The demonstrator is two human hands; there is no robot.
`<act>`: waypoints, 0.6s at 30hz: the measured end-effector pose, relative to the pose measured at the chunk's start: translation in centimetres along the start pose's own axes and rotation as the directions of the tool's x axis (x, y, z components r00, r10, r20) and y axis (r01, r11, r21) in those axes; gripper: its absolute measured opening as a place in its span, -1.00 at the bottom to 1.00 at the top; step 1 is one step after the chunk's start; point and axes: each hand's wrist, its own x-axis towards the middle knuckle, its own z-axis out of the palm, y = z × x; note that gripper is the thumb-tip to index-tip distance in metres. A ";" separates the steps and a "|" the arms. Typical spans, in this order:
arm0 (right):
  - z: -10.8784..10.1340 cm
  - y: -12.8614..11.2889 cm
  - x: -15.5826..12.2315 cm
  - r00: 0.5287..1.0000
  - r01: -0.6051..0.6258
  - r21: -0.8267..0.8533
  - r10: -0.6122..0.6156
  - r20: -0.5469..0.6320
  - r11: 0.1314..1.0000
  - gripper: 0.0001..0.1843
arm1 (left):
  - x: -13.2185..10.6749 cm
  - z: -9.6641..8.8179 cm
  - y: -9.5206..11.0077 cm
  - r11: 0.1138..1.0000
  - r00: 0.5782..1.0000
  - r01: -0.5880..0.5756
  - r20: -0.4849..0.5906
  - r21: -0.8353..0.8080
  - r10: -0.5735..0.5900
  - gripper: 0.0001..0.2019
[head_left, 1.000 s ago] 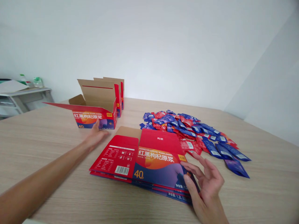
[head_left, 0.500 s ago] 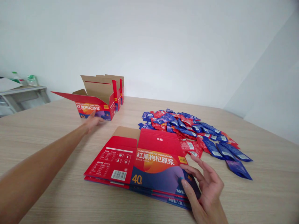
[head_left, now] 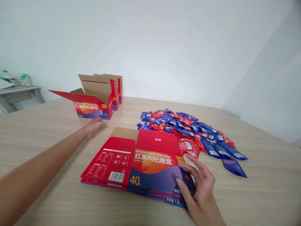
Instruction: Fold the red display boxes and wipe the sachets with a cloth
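Just in front of an open red and blue carton (head_left: pixel 90 108) at the back left is my left hand (head_left: pixel 92 128), low over the table and slightly blurred. Its fingers are stretched out and nothing is in them. A stack of flattened cartons (head_left: pixel 154 169) of the same print lies nearer to me, the top one showing a barcode and a large "40". At the stack's right end, my right hand (head_left: pixel 199 185) has its thumb and fingers spread, the fingertips resting on or close to the top carton.
Two more opened cartons (head_left: pixel 117 94) stand behind the front one. Right of centre, red and blue sachets (head_left: pixel 185 125) form a loose heap on the wooden table (head_left: pixel 263 194). A side table (head_left: pixel 21 91) with a bottle stands at far left, and a white wall rises behind.
My left hand has come off the front of the open carton and now sits slightly lower, beside its base. My right hand stays at the stack. The view has shifted a little.
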 end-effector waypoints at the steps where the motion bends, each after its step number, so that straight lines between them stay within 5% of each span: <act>1: -0.2 0.2 0.2 0.999 -0.034 -0.021 0.034 -0.006 0.999 -0.24 | -1.4 0.1 0.2 1.000 0.999 0.015 0.039 0.002 -0.015 -0.40; 5: -1.1 1.7 1.6 0.950 -0.311 -0.111 0.305 -0.065 0.944 -0.25 | -8.2 0.6 0.9 0.996 0.978 0.089 0.188 0.006 -0.088 -0.35; 7: -1.3 2.4 2.5 0.919 -0.393 -0.090 0.394 -0.004 0.915 -0.25 | -11.3 0.9 1.3 0.992 0.956 0.124 0.268 -0.011 -0.116 -0.38; 11: -0.9 2.5 3.8 0.915 -0.382 -0.121 0.393 0.087 0.916 -0.19 | -15.1 1.9 2.1 0.955 0.895 0.274 0.392 -0.110 -0.212 -0.36; 18: -0.8 0.9 3.8 0.948 -0.290 -0.178 0.308 0.085 0.940 -0.12 | -17.3 2.1 3.3 0.935 0.931 0.252 0.325 -0.249 -0.165 -0.31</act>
